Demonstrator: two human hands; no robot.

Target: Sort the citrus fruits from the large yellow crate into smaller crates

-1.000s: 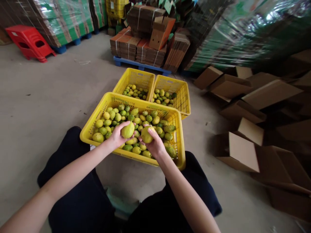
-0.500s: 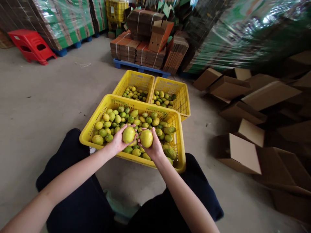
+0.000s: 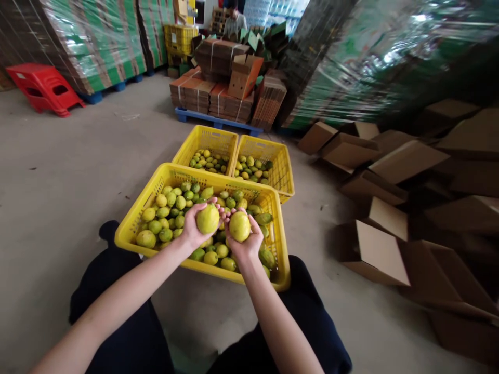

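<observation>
Over the near yellow crate (image 3: 128,224), my left hand (image 3: 192,224) is closed around a yellow-green lemon (image 3: 208,218). Beside it, my right hand (image 3: 249,244) cradles a second lemon (image 3: 239,226), palm turned up and fingers curled about it. The fingertips of both hands come close together between the two fruits. Below them the crate holds many loose lemons (image 3: 155,226), some yellow and some green. My hands and forearms hide part of the fruit in the middle.
Two smaller yellow crates (image 3: 286,171) with lemons adjoin the far side. Open cardboard boxes (image 3: 380,249) lie at right. Flattened cartons (image 3: 195,93) are stacked on a blue pallet (image 3: 218,122). A red stool (image 3: 44,88) stands at left; a person (image 3: 235,22) is far back.
The view has tilted up slightly, bringing a person into sight at the back. My right hand has turned its lemon a little; both lemons stay held.
</observation>
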